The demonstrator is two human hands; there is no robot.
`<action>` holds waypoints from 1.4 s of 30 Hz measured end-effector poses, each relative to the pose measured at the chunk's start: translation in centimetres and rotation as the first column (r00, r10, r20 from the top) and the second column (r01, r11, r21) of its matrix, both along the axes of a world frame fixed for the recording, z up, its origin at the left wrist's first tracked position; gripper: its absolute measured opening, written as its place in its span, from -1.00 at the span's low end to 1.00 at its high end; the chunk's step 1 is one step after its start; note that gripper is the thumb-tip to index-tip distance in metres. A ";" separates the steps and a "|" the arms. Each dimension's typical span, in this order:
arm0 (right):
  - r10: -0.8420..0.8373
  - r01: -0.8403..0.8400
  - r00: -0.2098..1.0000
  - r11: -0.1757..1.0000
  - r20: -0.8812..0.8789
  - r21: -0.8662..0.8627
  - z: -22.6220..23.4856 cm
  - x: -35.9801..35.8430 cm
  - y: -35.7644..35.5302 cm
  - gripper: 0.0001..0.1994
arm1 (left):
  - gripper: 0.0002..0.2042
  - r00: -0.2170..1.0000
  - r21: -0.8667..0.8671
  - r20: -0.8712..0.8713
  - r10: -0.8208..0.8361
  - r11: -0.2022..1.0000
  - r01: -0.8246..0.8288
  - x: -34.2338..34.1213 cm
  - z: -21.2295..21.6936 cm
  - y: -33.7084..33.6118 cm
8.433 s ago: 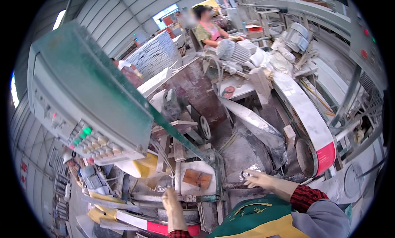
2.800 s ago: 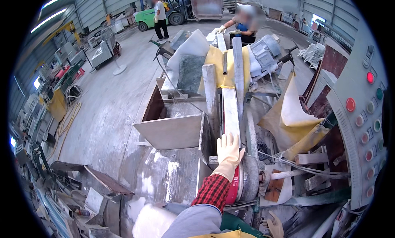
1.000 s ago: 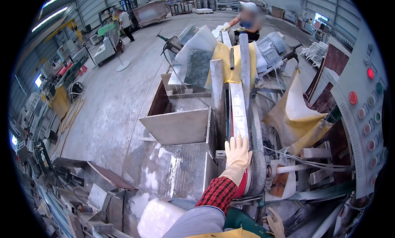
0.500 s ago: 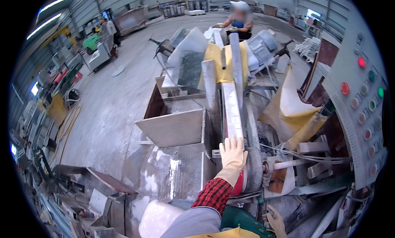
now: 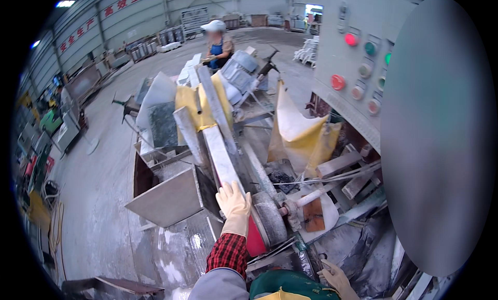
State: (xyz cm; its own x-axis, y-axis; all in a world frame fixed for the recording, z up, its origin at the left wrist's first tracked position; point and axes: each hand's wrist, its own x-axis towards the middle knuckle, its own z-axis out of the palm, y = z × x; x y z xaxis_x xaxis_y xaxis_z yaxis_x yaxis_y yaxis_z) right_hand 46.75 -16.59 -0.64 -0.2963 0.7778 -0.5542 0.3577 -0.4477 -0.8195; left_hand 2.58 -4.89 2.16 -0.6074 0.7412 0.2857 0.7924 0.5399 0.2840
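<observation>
Left palm flat over the white strip, near the roller

In the head view, my gloved left hand is lying palm down with its fingers spread and nothing gripped. It is covering part of the white strip, close to the near end of the red belt. The strip is running from my fingertips up to the yellow sheet, between two grey bars. Whether it is a separate piece or the belt's own pale face, I can't tell.

I judge that I am feeling or steadying the strip where it is nearing the drum roller. The next move seems to be calling for a light, flat palm, with my fingers staying clear of the roller's edge. If the belt is running, which this view isn't showing, a glove could be drawn in.

My gloved right hand is hovering low, to the right of the roller, its fingers loosely bent beside the frame; I can't tell whether it is holding anything. The brown plate is lying beyond it. The control panel is standing farther off on the right, and past the belt's far end a co-worker in a white cap is sitting or crouching.
</observation>
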 end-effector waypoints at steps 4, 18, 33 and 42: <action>-0.102 0.109 0.991 0.992 -0.089 0.071 -2.4 2.7 -2.7 -0.52 | -0.31 1.000 -0.071 0.004 -0.002 0.997 0.003 1.2 -0.3 0.4; -0.353 0.388 0.911 0.910 -0.215 0.149 -3.0 10.6 -10.9 -0.54 | -0.31 0.713 0.405 0.044 -0.700 0.665 0.628 8.5 -1.7 -10.0; -0.678 0.956 0.232 0.027 -0.698 0.291 4.1 17.3 -13.8 -0.30 | -0.31 -0.576 0.237 0.219 -0.788 -0.530 0.814 52.1 8.8 -16.3; -0.599 0.812 -0.385 -0.581 -0.702 0.050 2.5 26.2 -26.6 -0.19 | -0.40 -0.483 0.069 0.551 -0.680 -0.539 0.839 50.7 4.4 -13.8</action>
